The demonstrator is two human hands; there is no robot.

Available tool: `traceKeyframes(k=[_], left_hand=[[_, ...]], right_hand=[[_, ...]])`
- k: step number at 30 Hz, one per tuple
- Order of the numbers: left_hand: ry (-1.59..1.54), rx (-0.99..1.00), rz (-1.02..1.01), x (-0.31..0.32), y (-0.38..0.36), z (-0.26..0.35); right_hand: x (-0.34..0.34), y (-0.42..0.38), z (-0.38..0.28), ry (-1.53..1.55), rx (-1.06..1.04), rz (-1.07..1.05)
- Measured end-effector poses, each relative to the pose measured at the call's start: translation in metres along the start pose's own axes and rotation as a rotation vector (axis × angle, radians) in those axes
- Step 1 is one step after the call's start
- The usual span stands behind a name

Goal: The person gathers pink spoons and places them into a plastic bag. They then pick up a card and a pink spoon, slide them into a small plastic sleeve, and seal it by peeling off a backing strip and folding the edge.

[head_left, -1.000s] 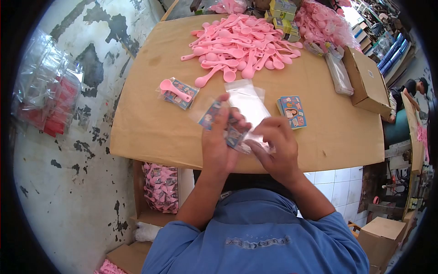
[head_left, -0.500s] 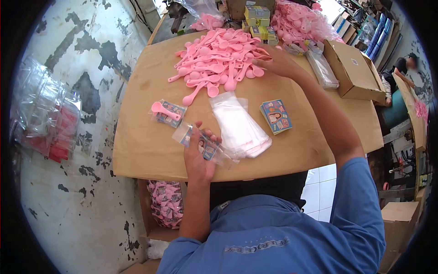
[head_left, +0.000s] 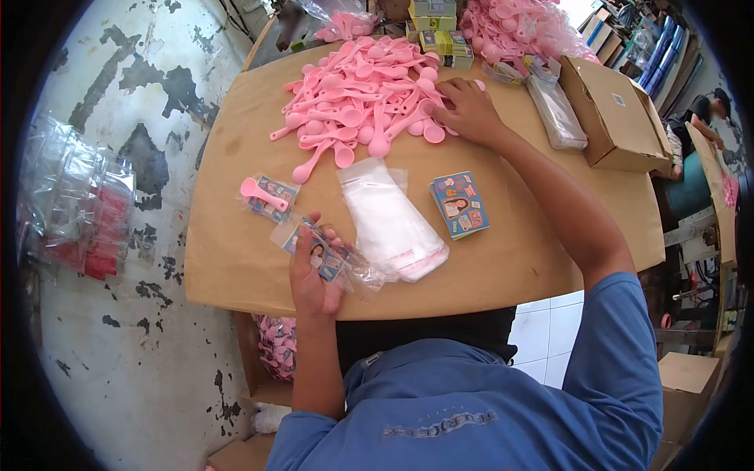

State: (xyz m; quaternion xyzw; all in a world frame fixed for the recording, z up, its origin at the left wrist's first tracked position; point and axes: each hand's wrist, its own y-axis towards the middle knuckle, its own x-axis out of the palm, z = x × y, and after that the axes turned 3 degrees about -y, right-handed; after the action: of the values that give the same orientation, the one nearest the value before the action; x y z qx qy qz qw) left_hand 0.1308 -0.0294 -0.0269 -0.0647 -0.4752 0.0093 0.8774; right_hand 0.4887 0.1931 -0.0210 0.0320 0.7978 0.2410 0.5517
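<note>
My left hand [head_left: 316,271] is closed around a small clear plastic bag [head_left: 322,259] with a blue printed card inside, over the table's near left part. Beyond it lies a bagged card [head_left: 275,191] with a pink scoop spoon [head_left: 264,195] on top. At the right edge of the pile of pink scoop spoons [head_left: 353,94], my right hand [head_left: 469,111] has its fingers curled, seemingly on a spoon; the fingertips are partly hidden. Between my hands are a fanned stack of clear plastic bags [head_left: 393,224] and a stack of blue printed cards [head_left: 459,206].
The brown-covered table [head_left: 518,275] also bears a packet of clear bags [head_left: 556,114], a cardboard box [head_left: 616,114], card bundles [head_left: 445,43] and a large bag of pink spoons [head_left: 514,31]. Plastic bags [head_left: 78,196] hang on the left wall. Another person [head_left: 707,110] sits far right.
My right hand has turned and curled its fingers at the pile's right edge. My left hand still holds the bagged card. The whole view has shifted slightly.
</note>
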Motion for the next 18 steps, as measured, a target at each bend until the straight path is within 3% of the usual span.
traceKeyframes(k=[8, 18], left_hand=[[0.060, 0.048, -0.003, 0.003, 0.000, 0.001], [-0.023, 0.028, -0.101, -0.009, 0.009, 0.004]], right_hand=[[0.004, -0.014, -0.009, -0.046, -0.007, 0.167], [0.001, -0.016, -0.007, 0.012, -0.006, 0.173]])
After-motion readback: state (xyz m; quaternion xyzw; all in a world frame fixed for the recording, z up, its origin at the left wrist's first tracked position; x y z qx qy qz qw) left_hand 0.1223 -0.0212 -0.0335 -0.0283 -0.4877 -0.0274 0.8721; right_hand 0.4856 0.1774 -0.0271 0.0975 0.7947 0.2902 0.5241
